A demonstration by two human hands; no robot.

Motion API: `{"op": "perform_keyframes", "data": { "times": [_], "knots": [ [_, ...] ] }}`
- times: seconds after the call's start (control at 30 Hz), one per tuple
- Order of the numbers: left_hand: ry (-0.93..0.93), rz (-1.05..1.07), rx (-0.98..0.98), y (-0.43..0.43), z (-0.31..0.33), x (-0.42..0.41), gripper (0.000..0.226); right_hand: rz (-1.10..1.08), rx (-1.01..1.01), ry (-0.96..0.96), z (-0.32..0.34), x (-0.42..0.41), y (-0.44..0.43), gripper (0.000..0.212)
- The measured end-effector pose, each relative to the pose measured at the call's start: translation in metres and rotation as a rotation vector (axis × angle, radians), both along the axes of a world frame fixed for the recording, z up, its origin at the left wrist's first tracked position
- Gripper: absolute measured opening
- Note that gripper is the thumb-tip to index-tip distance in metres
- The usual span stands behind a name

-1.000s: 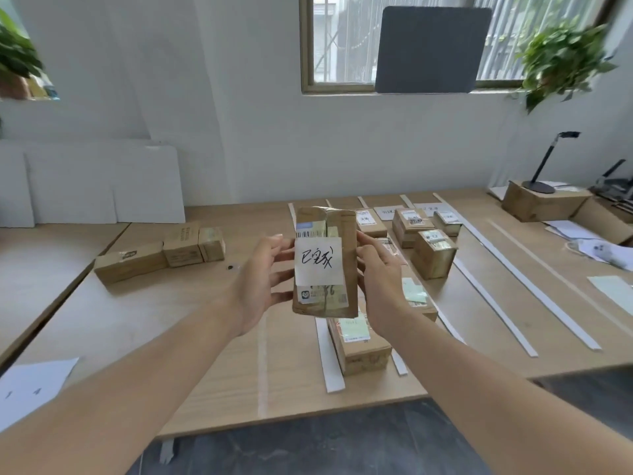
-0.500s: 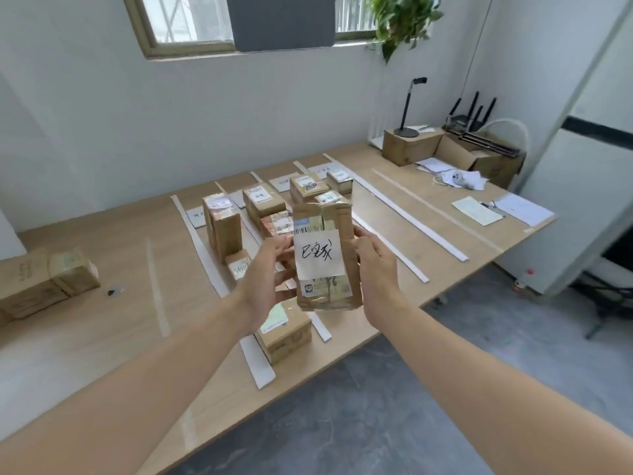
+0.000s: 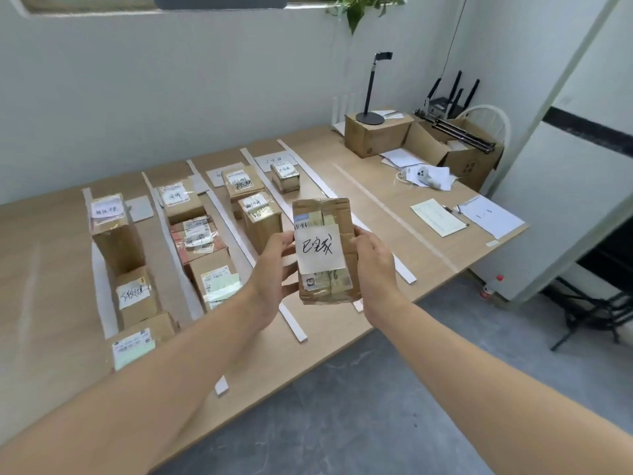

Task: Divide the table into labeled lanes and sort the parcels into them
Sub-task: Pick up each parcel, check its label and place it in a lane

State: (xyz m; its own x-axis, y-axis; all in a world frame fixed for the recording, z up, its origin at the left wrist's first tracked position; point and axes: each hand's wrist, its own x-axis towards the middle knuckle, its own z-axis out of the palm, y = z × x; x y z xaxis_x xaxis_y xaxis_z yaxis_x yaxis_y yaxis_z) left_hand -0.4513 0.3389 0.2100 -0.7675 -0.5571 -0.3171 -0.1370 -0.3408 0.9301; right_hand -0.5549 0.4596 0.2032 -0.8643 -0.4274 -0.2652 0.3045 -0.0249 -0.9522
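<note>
Wooden table point(image 3: 51, 269) is already split. White strips point(image 3: 291, 320) run front to back; I count five, plus a fainter line further right. Label slips point(image 3: 272, 160) sit at the far ends, four as far as I can tell, some partly hidden by boxes. Dividing and labelling look done to me, and sorting is well along.

Parcels point(image 3: 178, 200) on the table, left to right: lane one 3, lane two 3, lane three 2, lane four 1. Nine down.

The tenth parcel point(image 3: 323, 252) is in your grip, upright with its handwritten note facing you. It's in the air over the near part of the table, around lanes three and four. Your left hand point(image 3: 270, 269) grips its left side and your right hand point(image 3: 375, 265) its right side, fingers curled round the edges.

Left to do: match that note to a slip and set it down. I can't read the slips, so I can't say which lane. No other unsorted parcels in view. Two bigger cartons point(image 3: 376, 138) at the far right look like supplies, not stock.
</note>
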Motion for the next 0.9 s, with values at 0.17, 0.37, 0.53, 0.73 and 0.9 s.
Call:
{"op": "perform_keyframes", "data": {
  "times": [0.17,0.37,0.53,0.73,0.9],
  "knots": [
    [-0.001,0.032,0.048,-0.045,-0.03,-0.095,0.06,0.037,0.047,0.015,-0.021,-0.092,-0.037,0.037],
    [-0.01,0.16,0.144,-0.111,-0.081,-0.217,0.038,0.075,0.133,0.016,-0.065,-0.215,-0.125,0.035],
    [-0.066,0.259,0.208,-0.159,-0.112,-0.294,0.035,0.158,0.197,-0.043,-0.107,-0.297,-0.189,0.034],
    [-0.16,0.388,0.214,-0.223,-0.164,-0.374,0.038,0.368,0.249,-0.081,-0.157,-0.388,-0.26,0.029],
    [-0.242,0.492,0.191,-0.261,-0.206,-0.424,0.04,0.508,0.309,-0.102,-0.203,-0.454,-0.311,0.037]
  ]
}}
